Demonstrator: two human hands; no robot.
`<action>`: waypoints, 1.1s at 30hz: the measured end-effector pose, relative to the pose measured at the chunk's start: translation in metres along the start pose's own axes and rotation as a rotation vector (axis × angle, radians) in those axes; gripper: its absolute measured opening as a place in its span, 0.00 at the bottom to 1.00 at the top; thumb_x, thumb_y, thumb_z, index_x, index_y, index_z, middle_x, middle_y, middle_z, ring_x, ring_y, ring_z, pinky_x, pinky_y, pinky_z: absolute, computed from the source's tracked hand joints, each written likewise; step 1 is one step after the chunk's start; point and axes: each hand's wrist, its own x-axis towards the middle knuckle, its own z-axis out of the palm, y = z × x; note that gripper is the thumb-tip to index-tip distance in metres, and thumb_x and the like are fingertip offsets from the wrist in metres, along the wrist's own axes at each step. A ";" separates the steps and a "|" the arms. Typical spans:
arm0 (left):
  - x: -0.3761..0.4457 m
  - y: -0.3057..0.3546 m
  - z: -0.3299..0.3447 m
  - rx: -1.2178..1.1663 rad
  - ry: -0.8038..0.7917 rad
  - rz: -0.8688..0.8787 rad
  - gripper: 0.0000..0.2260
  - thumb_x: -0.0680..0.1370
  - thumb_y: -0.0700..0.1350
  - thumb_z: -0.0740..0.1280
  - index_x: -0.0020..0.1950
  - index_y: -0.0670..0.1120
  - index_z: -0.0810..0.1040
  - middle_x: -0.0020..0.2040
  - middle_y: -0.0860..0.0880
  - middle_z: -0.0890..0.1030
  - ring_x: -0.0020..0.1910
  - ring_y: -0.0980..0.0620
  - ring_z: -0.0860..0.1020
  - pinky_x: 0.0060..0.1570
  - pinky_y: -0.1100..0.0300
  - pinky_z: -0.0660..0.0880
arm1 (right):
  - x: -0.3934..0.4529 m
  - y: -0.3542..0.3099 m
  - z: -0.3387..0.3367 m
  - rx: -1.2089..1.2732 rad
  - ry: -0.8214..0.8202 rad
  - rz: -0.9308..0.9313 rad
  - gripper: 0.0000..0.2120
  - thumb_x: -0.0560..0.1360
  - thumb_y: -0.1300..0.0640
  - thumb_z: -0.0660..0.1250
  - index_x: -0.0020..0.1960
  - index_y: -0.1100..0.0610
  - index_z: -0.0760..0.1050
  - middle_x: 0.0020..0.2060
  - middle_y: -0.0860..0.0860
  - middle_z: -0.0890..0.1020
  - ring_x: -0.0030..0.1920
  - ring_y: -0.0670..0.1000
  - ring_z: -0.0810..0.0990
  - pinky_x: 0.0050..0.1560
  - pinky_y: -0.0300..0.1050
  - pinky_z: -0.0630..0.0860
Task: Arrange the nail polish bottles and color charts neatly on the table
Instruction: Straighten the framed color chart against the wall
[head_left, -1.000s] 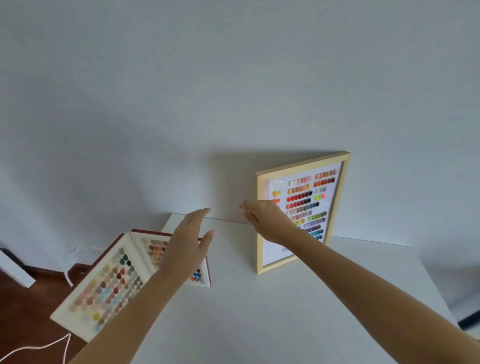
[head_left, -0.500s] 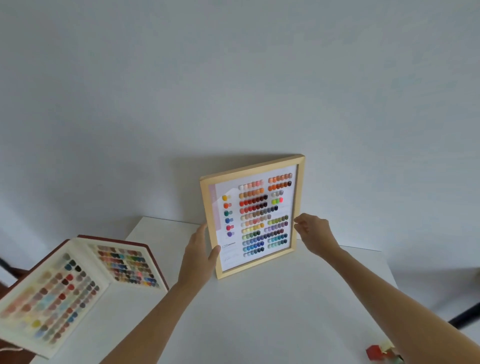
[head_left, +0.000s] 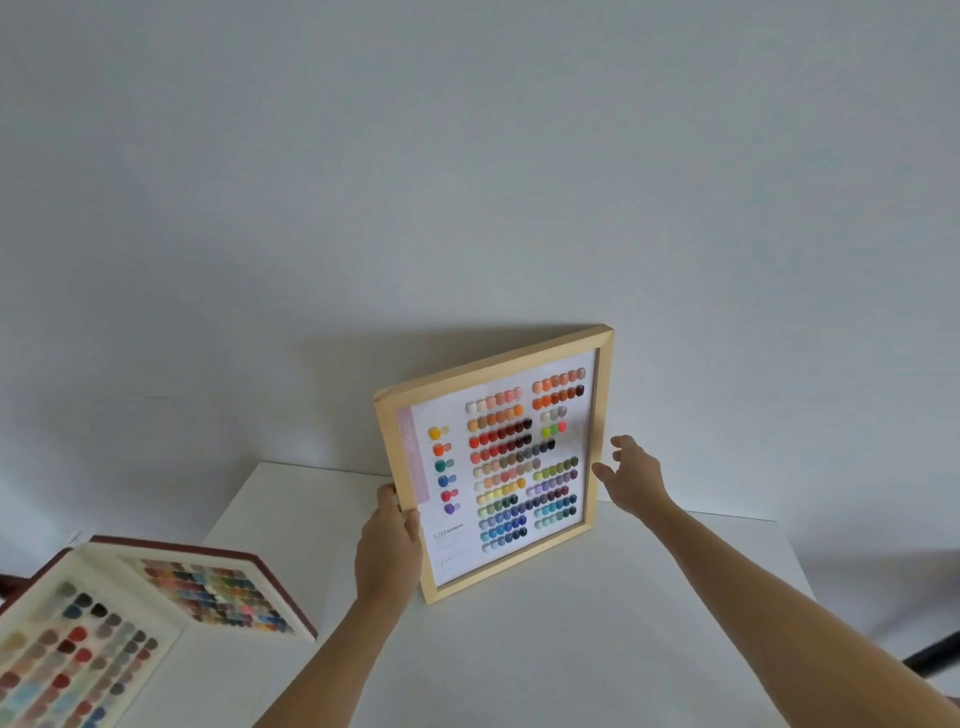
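while the framed colour chart (head_left: 498, 462) stands on its lower edge near the back of the white bench (head_left: 571, 649), its top tipped toward the wall (head_left: 467, 182), the left hand (head_left: 388, 543) now wraps the left rail of the wooden frame with fingers behind and thumb on the front, a hold it did not have a second ago, when it hung open in the air short of the frame. the right hand (head_left: 631, 480) has also shifted: half a second ago its fingertips rested on the right rail, and now it sits just off that rail, spread and released, gripping nothing. the frame itself has turned to face the camera more squarely than a second ago and stands nearer the middle of the bench's back edge. i cannot tell whether its top actually touches the wall. at the left corner the open swatch book (head_left: 130, 618), red-covered with two pages of coloured tips, lies partly over the bench edge; its apparent shift is mostly the head turning. no nail polish bottles show in this view. my reading: the chart is nearly placed, with only the left hand steadying it, so letting go safely depends on the lean being stable. the swatch book and any bottles remain to be squared up.
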 end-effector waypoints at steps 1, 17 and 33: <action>0.004 -0.002 0.002 0.019 -0.003 -0.001 0.13 0.79 0.45 0.64 0.61 0.46 0.66 0.58 0.46 0.80 0.51 0.48 0.83 0.38 0.56 0.83 | 0.006 0.000 0.003 0.023 0.004 0.007 0.24 0.76 0.57 0.67 0.69 0.60 0.64 0.63 0.59 0.76 0.62 0.59 0.76 0.61 0.53 0.74; 0.073 0.001 0.019 0.020 -0.099 -0.010 0.12 0.79 0.43 0.63 0.60 0.46 0.65 0.55 0.46 0.80 0.51 0.47 0.82 0.39 0.59 0.80 | 0.030 0.030 0.026 0.098 0.104 -0.006 0.04 0.77 0.62 0.63 0.48 0.58 0.67 0.38 0.49 0.78 0.32 0.41 0.77 0.24 0.29 0.69; 0.129 0.016 0.020 0.011 -0.190 0.090 0.17 0.79 0.40 0.64 0.66 0.45 0.66 0.59 0.43 0.80 0.58 0.42 0.80 0.54 0.47 0.79 | 0.022 0.029 0.032 0.187 0.168 0.052 0.08 0.77 0.61 0.64 0.53 0.56 0.66 0.39 0.48 0.77 0.35 0.45 0.78 0.27 0.35 0.75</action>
